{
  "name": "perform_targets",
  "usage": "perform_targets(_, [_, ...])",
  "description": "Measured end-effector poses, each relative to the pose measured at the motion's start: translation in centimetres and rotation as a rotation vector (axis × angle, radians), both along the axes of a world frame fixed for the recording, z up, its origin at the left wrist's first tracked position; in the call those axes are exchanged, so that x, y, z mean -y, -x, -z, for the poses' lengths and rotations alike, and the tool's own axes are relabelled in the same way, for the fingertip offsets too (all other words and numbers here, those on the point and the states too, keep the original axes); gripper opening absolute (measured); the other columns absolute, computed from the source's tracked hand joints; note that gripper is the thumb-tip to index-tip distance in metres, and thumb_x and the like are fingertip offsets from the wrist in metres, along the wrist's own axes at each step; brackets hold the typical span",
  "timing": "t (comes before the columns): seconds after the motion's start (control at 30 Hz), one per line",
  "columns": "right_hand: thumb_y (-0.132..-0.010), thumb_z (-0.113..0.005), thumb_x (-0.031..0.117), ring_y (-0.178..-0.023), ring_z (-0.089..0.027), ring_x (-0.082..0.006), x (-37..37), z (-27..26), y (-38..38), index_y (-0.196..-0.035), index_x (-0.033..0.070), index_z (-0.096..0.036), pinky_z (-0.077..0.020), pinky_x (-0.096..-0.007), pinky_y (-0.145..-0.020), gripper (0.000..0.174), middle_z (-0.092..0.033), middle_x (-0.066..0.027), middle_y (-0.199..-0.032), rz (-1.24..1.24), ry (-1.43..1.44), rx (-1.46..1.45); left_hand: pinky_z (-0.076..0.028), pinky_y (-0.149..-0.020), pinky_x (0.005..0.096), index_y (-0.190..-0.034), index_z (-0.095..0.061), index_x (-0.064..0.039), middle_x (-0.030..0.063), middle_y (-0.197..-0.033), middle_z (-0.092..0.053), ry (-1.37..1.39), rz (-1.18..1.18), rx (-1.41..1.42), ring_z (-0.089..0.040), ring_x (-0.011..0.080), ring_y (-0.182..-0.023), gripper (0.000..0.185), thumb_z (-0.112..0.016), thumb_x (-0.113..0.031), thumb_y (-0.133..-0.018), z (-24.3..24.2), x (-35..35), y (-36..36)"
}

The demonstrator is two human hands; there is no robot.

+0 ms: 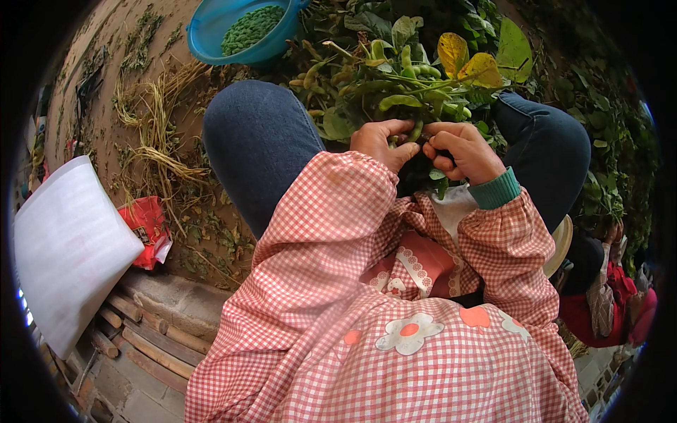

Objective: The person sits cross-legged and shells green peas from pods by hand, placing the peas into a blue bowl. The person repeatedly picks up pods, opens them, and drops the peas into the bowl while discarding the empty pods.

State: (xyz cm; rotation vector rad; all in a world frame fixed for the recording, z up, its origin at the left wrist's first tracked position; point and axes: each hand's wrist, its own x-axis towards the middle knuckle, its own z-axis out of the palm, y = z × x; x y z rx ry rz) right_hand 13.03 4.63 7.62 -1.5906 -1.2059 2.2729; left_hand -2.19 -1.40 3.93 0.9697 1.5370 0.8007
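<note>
Between my knees, my left hand [383,144] and my right hand [465,152] meet fingertip to fingertip. They pinch a green bean pod [417,130] between them. Small dark reddish pieces [403,138] show between the fingers; whether they are beans or parts of a pod I cannot tell. Just beyond the hands lies a heap of picked bean plants [365,87] with plump green pods [400,101], stems and yellowing leaves [453,54]. Some of it rests against my fingers. The palms and the lower part of the pod are hidden.
A blue plastic basin [203,31] holding shelled green beans [253,29] stands beyond my left knee. Dry stalks [158,121] litter the ground at left, near a white sheet [74,248], a red packet [146,230] and wooden poles [158,338]. Another person [603,296] sits at right beside more plants.
</note>
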Motion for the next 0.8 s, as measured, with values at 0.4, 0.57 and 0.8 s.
perform_targets(0.4, [-0.081, -0.042, 0.006, -0.044, -0.035, -0.0021, -0.15, 0.18, -0.04, -0.101, -0.006, -0.046, -0.0212, -0.0163, -0.032, 0.024, -0.050, -0.0038, -0.073, -0.036, 0.020, -0.010, -0.046, -0.074, 0.0272, -0.105, -0.059, -0.004, 0.0103, -0.092, -0.063, -0.017, -0.008, -0.042, -0.058, 0.0148, -0.084, 0.042, -0.071, -0.012, -0.065, 0.22, 0.05, -0.06])
perform_targets(0.57, [-0.082, -0.041, 0.006, -0.045, -0.036, -0.0023, -0.04, 0.24, 0.01, -0.108, -0.008, -0.043, -0.0216, -0.0163, -0.032, 0.030, -0.051, -0.0048, -0.074, -0.049, 0.001, -0.003, -0.046, -0.074, 0.0267, -0.104, -0.059, -0.005, 0.0098, -0.090, -0.063, -0.006, 0.008, -0.090, -0.059, 0.0147, -0.083, 0.042, -0.071, -0.013, -0.065, -0.06, 0.09, 0.03])
perform_targets(0.8, [-0.082, -0.041, 0.006, -0.045, -0.036, -0.0023, -0.02, -0.08, 0.06, -0.113, -0.008, -0.040, -0.0223, -0.0158, -0.032, 0.034, -0.051, -0.0050, -0.075, -0.004, 0.037, -0.037, -0.046, -0.075, 0.0267, -0.104, -0.059, -0.005, 0.0100, -0.091, -0.063, -0.039, -0.006, -0.059, -0.059, 0.0146, -0.084, 0.041, -0.071, -0.012, -0.065, -0.04, 0.02, 0.21])
